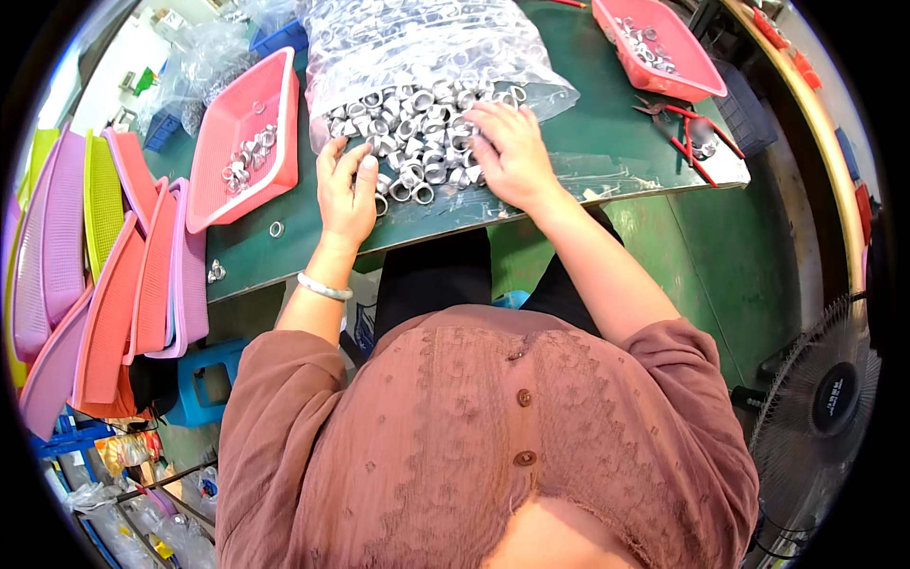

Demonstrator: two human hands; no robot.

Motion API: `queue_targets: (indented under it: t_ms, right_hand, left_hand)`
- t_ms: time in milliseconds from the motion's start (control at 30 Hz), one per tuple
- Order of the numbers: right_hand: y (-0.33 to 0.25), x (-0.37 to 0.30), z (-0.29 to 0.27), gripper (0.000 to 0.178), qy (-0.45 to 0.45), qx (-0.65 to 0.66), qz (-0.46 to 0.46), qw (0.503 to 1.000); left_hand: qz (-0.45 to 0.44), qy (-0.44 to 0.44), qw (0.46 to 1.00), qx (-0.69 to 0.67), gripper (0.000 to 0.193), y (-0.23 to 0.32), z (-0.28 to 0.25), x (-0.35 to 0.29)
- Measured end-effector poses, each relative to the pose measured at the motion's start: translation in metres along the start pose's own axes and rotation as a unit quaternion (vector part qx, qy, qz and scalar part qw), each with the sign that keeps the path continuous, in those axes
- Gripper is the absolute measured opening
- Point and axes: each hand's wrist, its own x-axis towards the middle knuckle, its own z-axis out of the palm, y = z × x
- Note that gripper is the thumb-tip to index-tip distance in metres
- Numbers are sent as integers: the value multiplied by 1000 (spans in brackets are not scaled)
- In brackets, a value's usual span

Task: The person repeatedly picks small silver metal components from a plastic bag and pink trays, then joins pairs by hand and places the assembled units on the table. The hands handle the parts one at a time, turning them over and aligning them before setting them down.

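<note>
A heap of small silver metal rings (pixel 422 133) lies on the green table, spilling from the mouth of a large clear plastic bag (pixel 427 43) full of the same rings. My left hand (pixel 347 194) rests at the heap's left edge, fingers apart, and a pale bangle circles that wrist. On the heap's right side lies my right hand (pixel 512 152), its fingers spread over the rings by the bag's edge. Neither hand shows a ring gripped in it. One loose ring (pixel 276 229) sits apart on the table, left of my left hand.
A pink basket (pixel 289 142) with some rings stands to the left; another pink basket (pixel 706 81) stands at the far right. Red-handled pliers (pixel 678 114) lie near the right table corner. Stacked coloured baskets (pixel 62 237) crowd the left side. A fan (pixel 806 417) stands at lower right.
</note>
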Motion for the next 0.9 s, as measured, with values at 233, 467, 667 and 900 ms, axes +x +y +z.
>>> queue_targets:
  t_ms: [233,467,667,900]
  right_hand:
    - [-16,3,-12,21,56,-37,-48,997]
    - [-73,-23,-8,19,-40,-19,-12,999]
    - [-86,-19,9,38,-140,-104,27,984]
    - [-81,-22,17,32,-130,-113,21,985]
  left_hand:
    - [33,29,999,-12,25,3,-11,-6]
    - [142,-149,978,26,38,29,-20,7]
    - [132,-176,975,-13,30,21,-11,17]
    - [86,-136,982,-97,21,18,-14,19]
